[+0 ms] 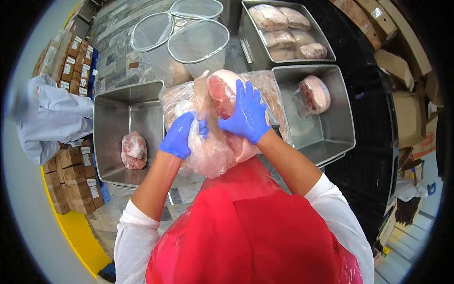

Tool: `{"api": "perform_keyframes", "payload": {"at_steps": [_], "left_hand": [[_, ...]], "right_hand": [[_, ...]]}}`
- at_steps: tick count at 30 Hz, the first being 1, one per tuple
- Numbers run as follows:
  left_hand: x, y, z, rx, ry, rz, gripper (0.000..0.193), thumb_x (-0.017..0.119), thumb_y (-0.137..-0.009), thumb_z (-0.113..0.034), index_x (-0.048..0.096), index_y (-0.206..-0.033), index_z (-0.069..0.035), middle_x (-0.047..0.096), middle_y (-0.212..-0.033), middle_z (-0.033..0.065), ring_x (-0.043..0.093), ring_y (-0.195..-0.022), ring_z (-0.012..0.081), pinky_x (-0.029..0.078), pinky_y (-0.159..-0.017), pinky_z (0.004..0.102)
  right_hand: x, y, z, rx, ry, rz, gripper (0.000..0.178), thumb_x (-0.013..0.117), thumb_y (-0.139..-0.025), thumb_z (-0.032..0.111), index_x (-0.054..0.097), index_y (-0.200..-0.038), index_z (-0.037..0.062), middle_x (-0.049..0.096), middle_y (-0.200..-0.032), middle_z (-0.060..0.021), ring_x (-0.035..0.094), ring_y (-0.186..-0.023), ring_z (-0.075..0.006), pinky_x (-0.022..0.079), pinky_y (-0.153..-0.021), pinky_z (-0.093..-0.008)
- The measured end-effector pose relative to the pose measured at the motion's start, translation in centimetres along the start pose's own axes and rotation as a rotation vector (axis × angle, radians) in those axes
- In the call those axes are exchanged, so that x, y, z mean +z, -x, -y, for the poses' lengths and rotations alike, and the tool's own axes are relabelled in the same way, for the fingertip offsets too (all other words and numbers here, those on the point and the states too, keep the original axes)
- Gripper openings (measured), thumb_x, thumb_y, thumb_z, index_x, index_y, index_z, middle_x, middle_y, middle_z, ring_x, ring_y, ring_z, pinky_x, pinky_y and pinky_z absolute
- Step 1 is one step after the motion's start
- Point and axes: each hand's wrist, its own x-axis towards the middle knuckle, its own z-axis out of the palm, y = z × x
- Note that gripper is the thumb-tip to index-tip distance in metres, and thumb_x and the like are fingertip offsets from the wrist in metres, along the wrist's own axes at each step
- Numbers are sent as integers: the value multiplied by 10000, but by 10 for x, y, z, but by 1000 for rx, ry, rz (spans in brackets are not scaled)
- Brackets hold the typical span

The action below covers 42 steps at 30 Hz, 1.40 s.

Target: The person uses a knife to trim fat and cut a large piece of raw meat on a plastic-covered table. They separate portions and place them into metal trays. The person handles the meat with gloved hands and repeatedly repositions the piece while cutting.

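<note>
Grey cloth covers the arm of another person [49,116] at the far left, and behind this person stand stacks of brown cardboard boxes [75,64]. More such boxes are lower down, beside a yellow strip of floor [82,236]. To the right of them a square steel tub [113,102] sits on the table, and one wrapped piece of meat [134,150] lies on its bottom.

Next comes the left hand [178,136], in a blue glove. Its fingers [202,128] are curled and pinch a fold of the clear plastic bag [208,156], which hangs loose below the hand and lies around the lower part of a large piece of raw meat [222,92]. This meat, pink and white with a red cut face, is in the middle of the view, just above the red apron [255,227] of the person, between the two big tubs. The right hand [246,116], also in a blue glove, lies on top of the meat with the fingers [240,92] spread and pressed flat on it.

Behind the hands, three clear bags held open on wire rings [198,35] stand together. More bagged meat [269,85] lies just behind the right hand. Further right, a steel tub at the back [253,52] is full of wrapped cuts [283,31], and a nearer tub [340,137] holds a single wrapped cut [314,94]. At the far right, cardboard boxes [392,64] lie along a dark edge.
</note>
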Motion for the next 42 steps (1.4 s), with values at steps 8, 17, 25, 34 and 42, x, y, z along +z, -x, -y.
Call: {"api": "perform_keyframes", "payload": {"at_steps": [8, 17, 25, 34, 42], "left_hand": [[-48, 33, 27, 116, -44, -143, 171, 531, -1010, -218, 556, -1121, -91, 594, -839, 76, 589, -691, 206, 516, -613, 349], [-77, 26, 27, 167, -139, -137, 96, 547, -968, -145, 589, -999, -64, 623, -804, 125, 631, -672, 262, 532, -597, 388], [-68, -84, 50, 1250, -1690, 245, 276, 627, -869, -163, 673, -1130, -85, 681, -1142, 141, 564, -1197, 399, 339, -1170, 517], [18, -175, 54, 848, -1453, 282, 305, 731, -835, -197, 645, -1108, -91, 652, -1184, 111, 616, -1173, 292, 403, -1104, 443], [-34, -156, 58, 1216, -1977, -331, 214, 591, -943, -187, 707, -1084, -74, 721, -1038, 158, 672, -1027, 317, 489, -938, 480]], "right_hand": [[-30, -22, -79, -90, -571, 33, 1078, 935, -640, 425, 414, -1466, -33, 586, -1350, -212, 599, -1219, -310, 488, -1054, -420], [-47, -20, -119, 235, -863, 191, 680, 835, -853, 325, 559, -1381, -3, 653, -1288, -115, 639, -1110, -168, 531, -953, -337], [-37, -23, -231, 320, -992, 206, 663, 734, -935, 377, 513, -1457, 34, 623, -1349, -83, 601, -1204, -178, 475, -1050, -337], [-3, -19, -243, 477, -1298, 282, 684, 718, -949, 368, 464, -1483, 25, 619, -1363, -106, 622, -1191, -205, 492, -1048, -357], [72, 10, -187, 641, -1240, 86, 811, 832, -848, 436, 510, -1415, -47, 647, -1303, -139, 653, -1118, -203, 533, -970, -351]]}}
